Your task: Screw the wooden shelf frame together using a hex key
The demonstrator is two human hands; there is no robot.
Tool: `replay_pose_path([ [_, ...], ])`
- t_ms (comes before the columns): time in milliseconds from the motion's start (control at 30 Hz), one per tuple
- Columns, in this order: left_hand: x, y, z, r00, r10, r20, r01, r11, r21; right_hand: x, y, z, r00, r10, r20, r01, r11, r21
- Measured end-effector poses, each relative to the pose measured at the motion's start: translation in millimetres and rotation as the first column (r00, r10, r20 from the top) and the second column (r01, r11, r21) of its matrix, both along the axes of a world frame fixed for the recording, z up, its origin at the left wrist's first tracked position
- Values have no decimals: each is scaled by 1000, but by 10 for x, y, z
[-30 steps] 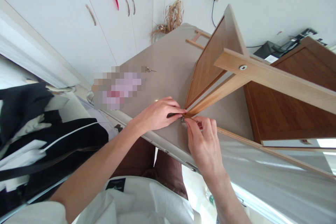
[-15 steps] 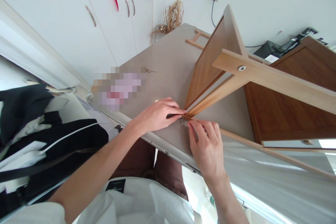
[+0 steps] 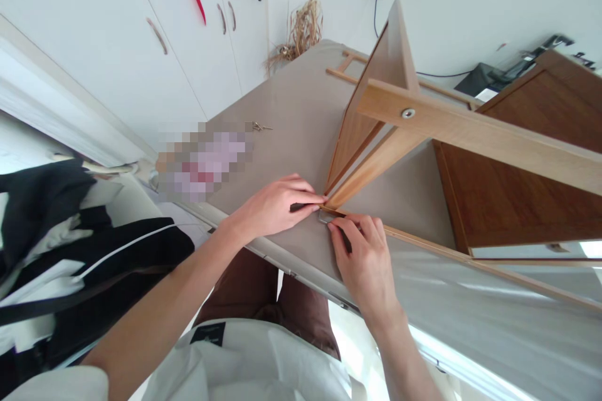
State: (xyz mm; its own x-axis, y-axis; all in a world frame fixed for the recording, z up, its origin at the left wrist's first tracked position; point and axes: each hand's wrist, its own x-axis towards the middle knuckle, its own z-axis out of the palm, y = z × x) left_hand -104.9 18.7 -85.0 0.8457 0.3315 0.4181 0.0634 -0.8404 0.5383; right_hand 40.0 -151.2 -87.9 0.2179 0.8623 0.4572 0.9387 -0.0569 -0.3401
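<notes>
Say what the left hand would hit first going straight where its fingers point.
Likely the lower end of the slanted wooden bar, right by the fingertips of the left hand; depth is unclear, and they may be touching.

On the flat grey worktop [image 3: 291,119] before you, your left hand [image 3: 277,203] is at the near corner of the angular light-brown wooden frame [image 3: 437,118], your right hand [image 3: 364,247] just right, the bent silver metal rod [image 3: 322,219] between them. Farther back, to the frame's left, lie small slim metal pieces [image 3: 260,127]; the flat dark-brown wooden panel [image 3: 522,213] is at far right.
</notes>
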Motion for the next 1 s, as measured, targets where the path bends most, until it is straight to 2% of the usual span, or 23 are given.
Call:
replay_pose_path([
  [433, 3, 12, -27, 1000, -2, 10, 2, 1000, 8, 4, 16, 16, 998, 48, -27, -48, 999, -2],
  [667, -7, 13, -30, 1000, -11, -5, 11, 1000, 0, -4, -69, 25, 990, 141, 2, -141, 990, -14],
  [1000, -6, 19, -27, 1000, -3, 0, 3, 1000, -12, -11, 24, 64, 991, 87, 100, -87, 996, -1],
])
